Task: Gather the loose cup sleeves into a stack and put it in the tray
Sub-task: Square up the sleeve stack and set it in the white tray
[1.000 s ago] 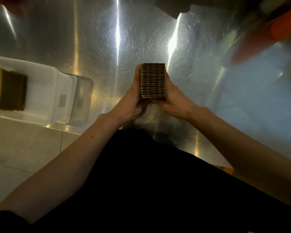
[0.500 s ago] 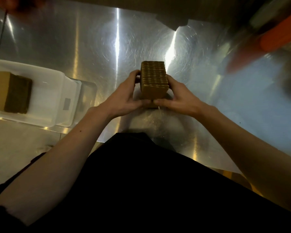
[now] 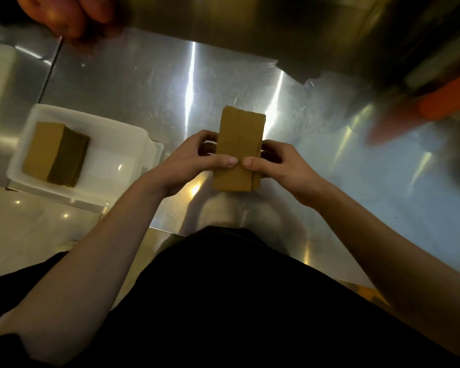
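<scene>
Now, step: sleeves gathered, transfer pending.
Sleeve stack (image 3: 238, 147): frame centre over desk (image 3: 144, 83), gripped by left hand (image 3: 194, 163) and right hand (image 3: 282, 168).
Tray (image 3: 117, 155): frame left, holds a second stack (image 3: 55, 154).
Next: carry left, set beside it.

Sleeve stack (image 3: 238, 144) between left hand (image 3: 194, 160), right hand (image 3: 282, 166), over counter (image 3: 144, 83); tray (image 3: 112, 128) at left, second stack (image 3: 55, 152) inside.

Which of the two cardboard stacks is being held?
The centre stack, gripped by the left hand and right hand; the other stack lies in the white tray.
</scene>
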Tool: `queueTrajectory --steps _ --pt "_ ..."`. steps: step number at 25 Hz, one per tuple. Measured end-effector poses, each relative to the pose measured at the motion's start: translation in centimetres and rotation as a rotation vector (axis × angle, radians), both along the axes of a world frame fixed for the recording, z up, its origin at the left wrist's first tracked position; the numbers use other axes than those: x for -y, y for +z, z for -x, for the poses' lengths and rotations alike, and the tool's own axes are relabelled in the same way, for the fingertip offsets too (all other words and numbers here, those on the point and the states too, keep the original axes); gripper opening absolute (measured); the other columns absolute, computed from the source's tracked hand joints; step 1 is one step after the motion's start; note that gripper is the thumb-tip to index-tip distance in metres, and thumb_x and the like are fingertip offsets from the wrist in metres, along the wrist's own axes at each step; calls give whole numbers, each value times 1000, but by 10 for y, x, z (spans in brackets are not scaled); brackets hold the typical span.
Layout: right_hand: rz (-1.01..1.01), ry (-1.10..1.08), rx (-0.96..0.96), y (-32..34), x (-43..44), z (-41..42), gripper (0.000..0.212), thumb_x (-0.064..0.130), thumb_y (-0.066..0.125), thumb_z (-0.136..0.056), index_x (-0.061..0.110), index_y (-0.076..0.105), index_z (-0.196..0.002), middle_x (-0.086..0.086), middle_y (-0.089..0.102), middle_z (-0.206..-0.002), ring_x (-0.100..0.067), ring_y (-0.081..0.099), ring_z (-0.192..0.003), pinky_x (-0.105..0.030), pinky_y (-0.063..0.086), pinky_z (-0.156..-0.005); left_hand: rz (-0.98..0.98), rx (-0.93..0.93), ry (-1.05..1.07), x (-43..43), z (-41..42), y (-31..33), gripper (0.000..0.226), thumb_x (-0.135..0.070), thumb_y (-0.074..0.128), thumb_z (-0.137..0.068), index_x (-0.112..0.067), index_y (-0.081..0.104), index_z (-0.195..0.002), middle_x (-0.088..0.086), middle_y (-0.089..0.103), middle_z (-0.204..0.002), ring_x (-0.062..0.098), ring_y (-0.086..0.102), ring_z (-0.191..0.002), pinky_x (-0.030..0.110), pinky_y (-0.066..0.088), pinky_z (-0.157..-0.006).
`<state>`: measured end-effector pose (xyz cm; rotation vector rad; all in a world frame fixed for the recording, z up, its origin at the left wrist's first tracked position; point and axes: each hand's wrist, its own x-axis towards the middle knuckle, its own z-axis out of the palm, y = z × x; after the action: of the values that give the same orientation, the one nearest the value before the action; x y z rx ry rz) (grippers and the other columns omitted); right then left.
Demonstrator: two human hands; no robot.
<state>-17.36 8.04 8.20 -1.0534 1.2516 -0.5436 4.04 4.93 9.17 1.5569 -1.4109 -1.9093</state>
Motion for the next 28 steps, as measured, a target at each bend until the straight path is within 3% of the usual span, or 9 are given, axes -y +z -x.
queueTrajectory --steps 2,5,12,17,21,24,28 --pt "-22 -5 0 6 4 -27 55 40 71 -81 13 55 -127 -2 68 -114 -15 68 -101 -40 56 -90 -47 -56 54 2 -27 3 67 -40 82 -61 -28 52 -120 -2 65 -119 14 66 -108 28 56 -87" --pt "-43 -55 4 13 12 -83 51 40 71 -81 13 59 -123 -3 71 -109 -16 69 -98 -43 56 -90 -77 -85 106 8 -80 8 80 -44 82 -55 -21 53 -126 2 68 -120 16 69 -107 31 57 -87" --pt "-111 -171 -2 20 22 -203 65 41 70 -82 15 47 -137 -6 70 -107 -16 71 -93 -39 58 -86 -157 -72 236 21 -182 5 95 -46 82 -51 -13 51 -133 7 65 -124 22 67 -108 33 58 -81" --pt "-40 -207 -174 22 20 -256 57 50 60 -87 24 48 -137 3 64 -118 -10 65 -100 -36 57 -86 -254 -100 250 27 -221 -4 89 -38 85 -65 -11 44 -139 8 59 -128 24 63 -109 33 56 -78" --pt "-40 -150 -320 25 16 -270 59 59 54 -86 29 48 -137 8 62 -119 -9 63 -100 -30 56 -82 -291 -111 239 22 -231 -9 92 -41 84 -59 -12 44 -137 8 59 -125 27 62 -110 37 55 -81" --pt "-61 -169 -328 30 17 -272 63 63 58 -80 30 51 -134 7 66 -112 -12 66 -97 -40 57 -84 -279 -139 226 24 -237 -12 80 -36 83 -62 -15 46 -130 7 63 -120 25 64 -107 37 55 -84" --pt "-90 -159 -363 31 16 -282 52 49 61 -87 24 45 -130 2 63 -116 -15 65 -98 -37 57 -86 -262 -83 200 27 -247 -22 55 -24 78 -79 -16 48 -126 5 66 -109 20 66 -97 34 56 -81"
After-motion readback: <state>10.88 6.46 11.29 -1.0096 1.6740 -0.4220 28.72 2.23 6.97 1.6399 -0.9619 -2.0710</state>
